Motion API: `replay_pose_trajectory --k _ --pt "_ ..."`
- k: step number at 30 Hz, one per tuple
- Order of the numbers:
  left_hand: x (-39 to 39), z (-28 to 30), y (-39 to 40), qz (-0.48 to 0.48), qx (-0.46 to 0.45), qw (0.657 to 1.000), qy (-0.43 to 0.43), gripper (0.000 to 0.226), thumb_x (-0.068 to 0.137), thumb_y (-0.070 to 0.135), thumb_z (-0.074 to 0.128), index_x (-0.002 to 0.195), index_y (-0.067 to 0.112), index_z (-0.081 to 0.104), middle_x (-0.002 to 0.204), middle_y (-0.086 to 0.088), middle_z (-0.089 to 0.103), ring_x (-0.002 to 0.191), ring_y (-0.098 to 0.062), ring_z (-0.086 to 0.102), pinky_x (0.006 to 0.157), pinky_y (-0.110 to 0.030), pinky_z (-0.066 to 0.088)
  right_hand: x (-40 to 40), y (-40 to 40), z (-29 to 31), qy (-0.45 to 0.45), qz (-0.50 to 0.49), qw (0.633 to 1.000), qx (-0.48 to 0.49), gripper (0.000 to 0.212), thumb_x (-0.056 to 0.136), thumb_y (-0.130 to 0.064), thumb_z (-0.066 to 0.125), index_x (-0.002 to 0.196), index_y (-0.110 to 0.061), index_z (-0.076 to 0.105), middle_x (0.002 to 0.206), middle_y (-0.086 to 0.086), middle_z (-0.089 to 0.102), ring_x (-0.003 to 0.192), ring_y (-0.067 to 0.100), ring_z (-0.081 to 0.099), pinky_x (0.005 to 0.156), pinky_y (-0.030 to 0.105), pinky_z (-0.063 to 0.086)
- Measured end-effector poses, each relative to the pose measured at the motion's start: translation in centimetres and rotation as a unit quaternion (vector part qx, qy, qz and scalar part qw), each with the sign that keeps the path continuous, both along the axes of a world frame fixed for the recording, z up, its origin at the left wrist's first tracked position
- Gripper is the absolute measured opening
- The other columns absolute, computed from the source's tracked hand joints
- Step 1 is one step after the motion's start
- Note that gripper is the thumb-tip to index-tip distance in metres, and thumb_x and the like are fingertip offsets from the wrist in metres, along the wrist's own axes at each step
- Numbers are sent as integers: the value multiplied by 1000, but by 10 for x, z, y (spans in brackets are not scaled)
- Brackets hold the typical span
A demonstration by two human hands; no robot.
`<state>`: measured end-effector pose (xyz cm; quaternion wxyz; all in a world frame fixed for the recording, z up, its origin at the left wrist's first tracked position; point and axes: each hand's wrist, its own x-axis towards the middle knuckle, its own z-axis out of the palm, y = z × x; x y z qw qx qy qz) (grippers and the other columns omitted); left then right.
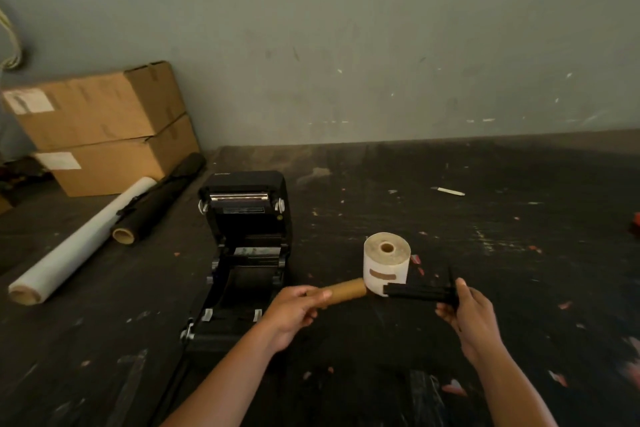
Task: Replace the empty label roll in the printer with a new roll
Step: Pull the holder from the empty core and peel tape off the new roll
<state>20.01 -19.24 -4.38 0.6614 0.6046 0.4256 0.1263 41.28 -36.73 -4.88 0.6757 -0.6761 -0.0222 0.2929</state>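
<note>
Hands [294, 314] apart: core [346, 292], spindle [419, 293]

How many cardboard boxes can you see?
2, both far left by the wall: the upper box sits stacked on the lower box. Others could be hidden beyond the left edge.

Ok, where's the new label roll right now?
The new roll stands on end on the table, right of the open printer and just behind the cardboard core and black spindle the hands hold.

two stacked cardboard boxes [100, 128], film rolls [79, 243]
</note>
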Motion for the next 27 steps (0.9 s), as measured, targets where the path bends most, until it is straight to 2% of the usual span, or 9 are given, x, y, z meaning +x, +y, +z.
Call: replay_pose_trajectory --k 2,4,7,9,11,13,16,24,27 --pt "-1 -17 -1 58 -24 998 8 25 85 22 69 108 14 66 107 -10 64 91 -20 59 82 -32 50 4 -6 -12 -17 -5 998 -61 28 98 -30 40 108 -8 55 90 14 60 76 21 57 78 39 50" --pt "3 -36 -5 75 -2 996 44 27 86 20 68 111 12 64 106 -9 63 92 -20 62 83 -32 53 1 -8 -24 -32 13 992 -120 32 99 -32 39 109 -6 55 89 14 59 76 22 55 77 40 47" --pt "12 -58 -17 47 77 990 109 24 87 21 67 109 14 64 100 -2 63 91 -17 63 84 -34 56 -15 -3 -42 -27 66 976 -204 32 98 -35 39 109 -7 51 91 12 57 76 21 55 77 43 48" --pt "14 -67 -25 13 116 984 133 23 87 21 68 109 18 62 101 2 57 89 -13 62 72 -30 59 -26 0 -56 -26 89 965 -245 38 98 -35 39 119 -6 52 94 12 58 80 21 58 79 42 51" --pt "13 -72 -31 -33 169 971 165 29 87 21 67 116 21 61 107 4 55 87 -11 63 65 -21 58 -35 0 -67 -30 102 961 -255 38 98 -33 38 119 -5 52 93 12 61 80 22 61 68 35 50" --pt "11 -77 -33 -59 230 951 196 33 87 22 67 119 22 61 112 3 59 88 -11 66 75 -23 57 -42 -3 -72 -37 99 963 -248 34 99 -32 37 118 -6 51 90 11 61 79 21 62 60 30 45" --pt "9 -77 -37 -76 302 920 238 37 87 23 66 124 20 61 119 3 61 101 -11 63 92 -28 51 -45 -4 -76 -65 89 963 -245 30 100 -30 37 114 -8 52 87 10 61 79 22 63 66 33 49" --pt "9 -80 -37 -112 337 892 278 47 88 25 66 132 18 54 132 2 56 119 -14 55 102 -30 45 -44 4 -81 -142 92 943 -288 10 97 -24 43 93 -19 51 86 4 60 76 17 62 80 41 55" --pt "12 -80 -33 -117 336 891 283 55 86 33 67 136 18 51 138 1 52 123 -15 53 104 -31 44 -43 4 -84 -168 103 930 -309 10 96 -22 45 97 -18 54 91 2 58 82 14 59 83 36 52"
